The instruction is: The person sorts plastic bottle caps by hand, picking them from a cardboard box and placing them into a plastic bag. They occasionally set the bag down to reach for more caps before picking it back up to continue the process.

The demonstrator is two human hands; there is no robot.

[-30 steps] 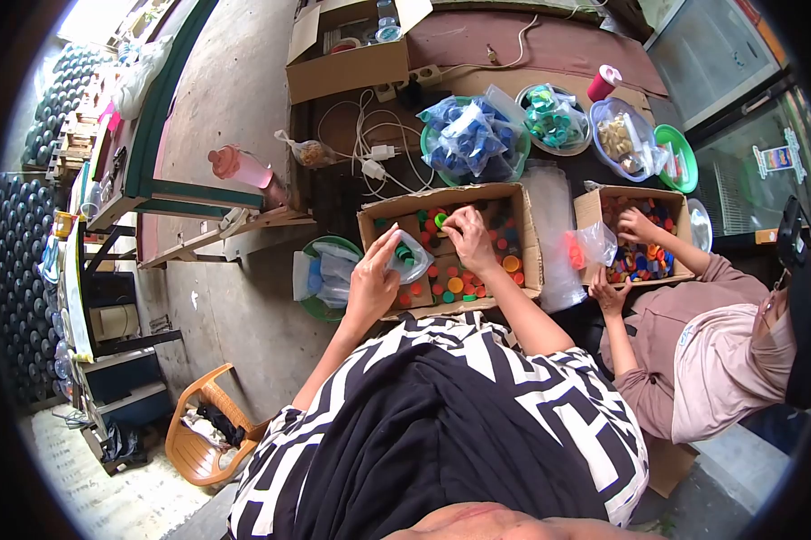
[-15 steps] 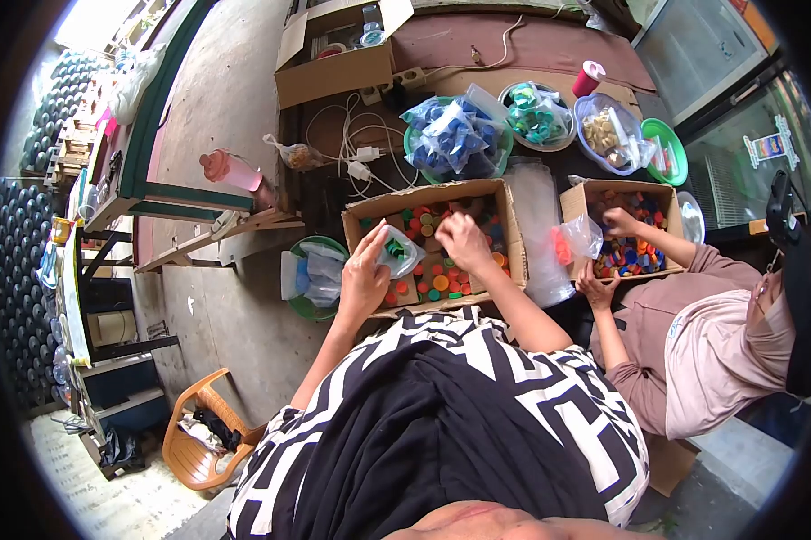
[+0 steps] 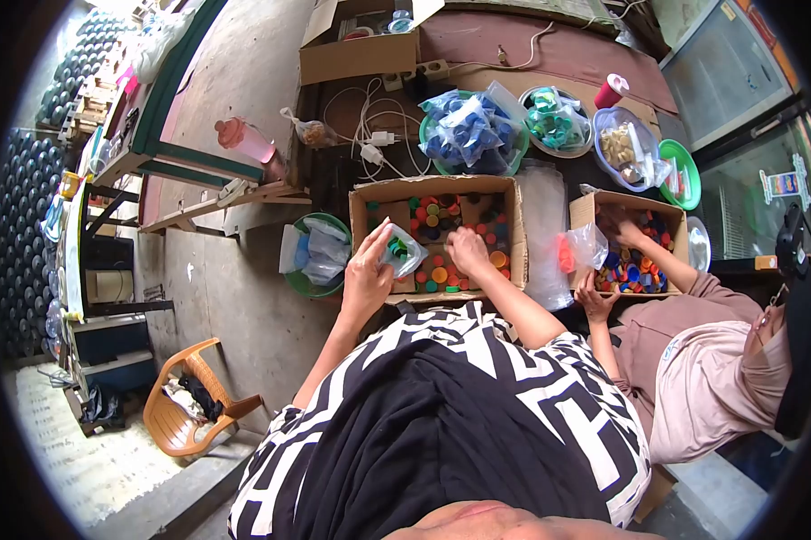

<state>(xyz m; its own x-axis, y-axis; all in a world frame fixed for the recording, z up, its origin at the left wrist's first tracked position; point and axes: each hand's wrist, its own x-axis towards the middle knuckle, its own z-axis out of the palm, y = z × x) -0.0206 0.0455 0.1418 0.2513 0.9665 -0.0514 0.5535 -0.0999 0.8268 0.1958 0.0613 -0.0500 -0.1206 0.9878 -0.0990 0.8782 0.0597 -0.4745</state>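
Observation:
A clear plastic bag point(image 3: 409, 258) with green bottle caps inside is held in my left hand point(image 3: 368, 266), over the left side of a cardboard box point(image 3: 362, 207). Red, orange, yellow and green bottle caps point(image 3: 439, 274) lie loose in that box. My right hand point(image 3: 468, 253) is down among them, its fingers bent and drawn together. Whatever those fingertips grip is hidden from me.
At my right, a co-worker's hands point(image 3: 596, 300) are at a second box point(image 3: 583, 216) of caps. Bowls with bagged blue caps point(image 3: 470, 133) and teal caps point(image 3: 552, 119) stand behind. Left of my box is a green basin point(image 3: 311, 286); plastic sheets point(image 3: 542, 225) lie between the boxes.
The view has shifted slightly. My right hand has come lower and nearer to me over the caps, while my left still holds the bag. One co-worker's hand reaches deeper into their box.

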